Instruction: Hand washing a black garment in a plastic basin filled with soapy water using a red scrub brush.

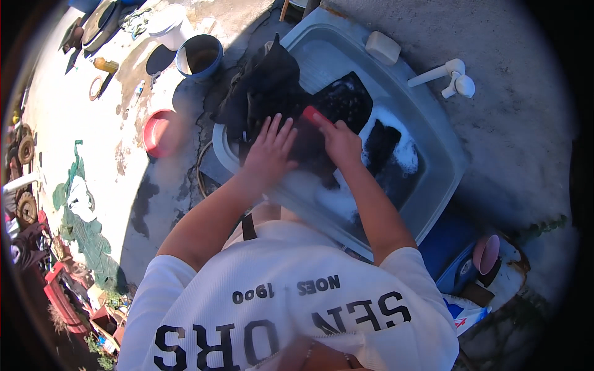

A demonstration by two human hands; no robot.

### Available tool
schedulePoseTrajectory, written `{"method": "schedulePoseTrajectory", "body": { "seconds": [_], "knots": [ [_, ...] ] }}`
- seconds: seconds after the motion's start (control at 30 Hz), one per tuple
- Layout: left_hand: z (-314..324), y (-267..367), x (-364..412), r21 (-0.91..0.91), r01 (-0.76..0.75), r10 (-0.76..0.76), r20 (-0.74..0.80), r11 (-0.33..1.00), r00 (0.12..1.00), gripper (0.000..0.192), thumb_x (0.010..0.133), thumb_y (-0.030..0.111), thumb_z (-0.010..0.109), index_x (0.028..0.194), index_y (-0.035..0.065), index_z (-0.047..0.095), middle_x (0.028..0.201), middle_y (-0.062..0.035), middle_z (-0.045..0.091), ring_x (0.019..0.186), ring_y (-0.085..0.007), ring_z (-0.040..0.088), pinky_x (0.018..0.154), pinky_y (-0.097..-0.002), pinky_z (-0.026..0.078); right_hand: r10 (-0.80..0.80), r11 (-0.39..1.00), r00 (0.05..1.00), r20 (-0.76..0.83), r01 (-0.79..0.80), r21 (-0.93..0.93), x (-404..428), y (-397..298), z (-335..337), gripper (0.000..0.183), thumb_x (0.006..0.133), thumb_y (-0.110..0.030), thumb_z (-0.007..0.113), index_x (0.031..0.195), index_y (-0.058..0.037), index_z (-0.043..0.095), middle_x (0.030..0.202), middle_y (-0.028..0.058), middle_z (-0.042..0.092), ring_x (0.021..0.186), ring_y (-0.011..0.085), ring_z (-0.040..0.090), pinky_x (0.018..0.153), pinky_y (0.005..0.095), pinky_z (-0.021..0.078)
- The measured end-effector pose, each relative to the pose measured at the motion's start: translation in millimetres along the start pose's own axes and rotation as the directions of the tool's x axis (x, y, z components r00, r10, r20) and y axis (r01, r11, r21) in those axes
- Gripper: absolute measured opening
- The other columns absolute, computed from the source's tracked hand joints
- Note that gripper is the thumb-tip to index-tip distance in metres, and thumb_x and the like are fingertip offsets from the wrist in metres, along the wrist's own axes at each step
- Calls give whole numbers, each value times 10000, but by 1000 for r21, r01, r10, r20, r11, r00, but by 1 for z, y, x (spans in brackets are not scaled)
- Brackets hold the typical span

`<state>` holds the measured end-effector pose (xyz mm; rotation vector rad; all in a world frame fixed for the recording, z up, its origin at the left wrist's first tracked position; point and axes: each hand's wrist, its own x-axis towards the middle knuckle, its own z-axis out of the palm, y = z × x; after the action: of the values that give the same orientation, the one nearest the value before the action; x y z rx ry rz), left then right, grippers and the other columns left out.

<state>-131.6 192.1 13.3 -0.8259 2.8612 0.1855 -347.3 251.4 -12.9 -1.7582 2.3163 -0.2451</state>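
My right hand [343, 144] grips a red object [317, 116], likely a scrubbing brush, and holds it against a dark wet garment [274, 88]. My left hand [271, 150] lies flat on the same cloth, fingers spread, left of the red object. The garment drapes over the left rim of a pale grey wash sink [445, 125], and part of it hangs into the basin. Soapy water with white suds [404, 150] fills the lower basin around more dark cloth [383, 141]. The underside of the red object is hidden.
A white bar of soap [383, 47] sits on the sink's back ledge beside a white plastic tap [448, 76]. On the ground to the left are a red basin [160, 133], a blue bucket [199, 58] and a white bucket [171, 27]. A pink cup [486, 254] stands at lower right.
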Motion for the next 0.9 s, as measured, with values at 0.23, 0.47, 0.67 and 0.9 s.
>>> {"method": "schedulePoseTrajectory", "body": {
  "seconds": [0.23,0.47,0.67,0.9],
  "knots": [
    [-7,6,6,0,6,-6,-22,1000,1000,788,923,563,544,1519,82,358,1627,-126,219,1520,-342,105,1235,-506,37,324,945,942,-90,-319,67,87,89,-17,334,1012,-377,486,1327,-394,597,914,124,643,885,337,670,726,463,528],
    [-4,-3,-3,-13,52,-52,17,999,998,789,932,566,536,1526,85,342,1627,-124,217,1520,-347,108,1232,-511,51,-149,978,985,-87,160,135,-55,3,11,387,946,-294,623,1323,-379,610,817,79,569,732,297,633,633,435,514],
    [-7,-1,4,44,60,-61,26,997,998,780,945,570,518,1538,105,320,1634,-118,199,1523,-346,92,1232,-517,33,405,900,900,-162,-362,242,21,86,14,370,993,-329,550,1351,-420,564,847,115,626,822,333,662,691,457,524],
    [-7,-2,-3,67,96,-102,96,993,990,770,955,581,488,1537,104,322,1632,-121,204,1522,-353,92,1231,-522,34,122,933,982,-147,-63,354,-33,16,4,401,967,-279,606,1353,-385,585,873,76,610,788,309,649,710,409,526]
  ]
}}
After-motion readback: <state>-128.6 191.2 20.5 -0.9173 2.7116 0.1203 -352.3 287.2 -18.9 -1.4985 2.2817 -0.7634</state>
